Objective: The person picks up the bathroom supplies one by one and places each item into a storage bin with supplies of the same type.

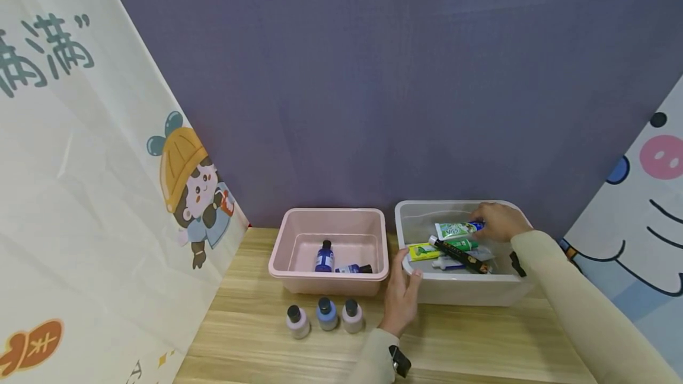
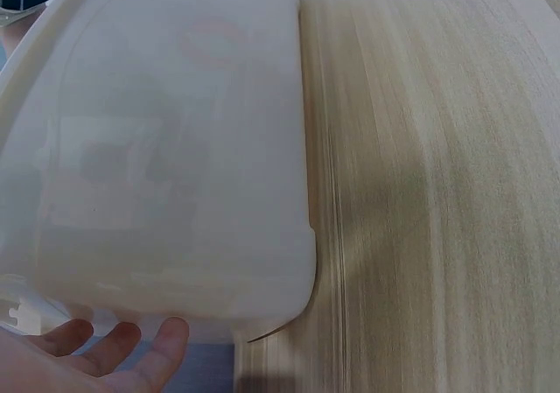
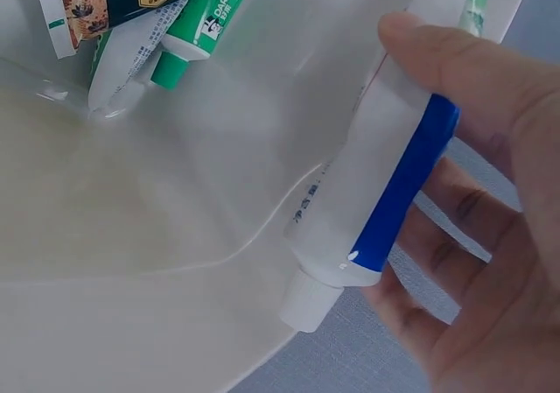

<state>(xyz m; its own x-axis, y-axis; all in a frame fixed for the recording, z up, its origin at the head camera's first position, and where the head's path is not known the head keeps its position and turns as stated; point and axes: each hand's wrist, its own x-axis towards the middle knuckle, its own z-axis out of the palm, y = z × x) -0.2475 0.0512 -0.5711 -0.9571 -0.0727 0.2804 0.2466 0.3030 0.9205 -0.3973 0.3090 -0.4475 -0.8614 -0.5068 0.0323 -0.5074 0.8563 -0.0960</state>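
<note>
"What does the right hand (image 1: 500, 222) have?"

"A white tube with a blue stripe (image 3: 363, 174), pinched between thumb and fingers, inside the white bin (image 1: 464, 295) toward its far side. I'd guess that the flat body invites a pinch across its width, with the white cap (image 3: 311, 301) left free."

"And the left hand (image 1: 401, 298)?"

"At that bin's near left corner, thumb in front, fingers along the side, gripping it. Probably so the bin won't slide (it looks light to me)."

"Anything near that tube?"

"The black tube (image 1: 460, 255) lies across the yellow tube (image 1: 424, 252) and others, nearer the front wall. That jumble seems likely to catch a low-moving hand."

"How much room is there?"

"Upward, plenty: both bins are open-topped. Behind them the blue backdrop (image 1: 347, 76) stands close. Between the white bin and the pink bin (image 1: 328, 285) there's only a narrow gap, and the left hand is right by it."

"And in front?"

"Three capped bottles (image 1: 326, 314) stand on the bench (image 1: 240, 325) just before the pink bin, so a sleeve swinging left could knock one. Two dark blue bottles (image 1: 324, 259) sit inside it, below the rim, safer I'd think."
</note>
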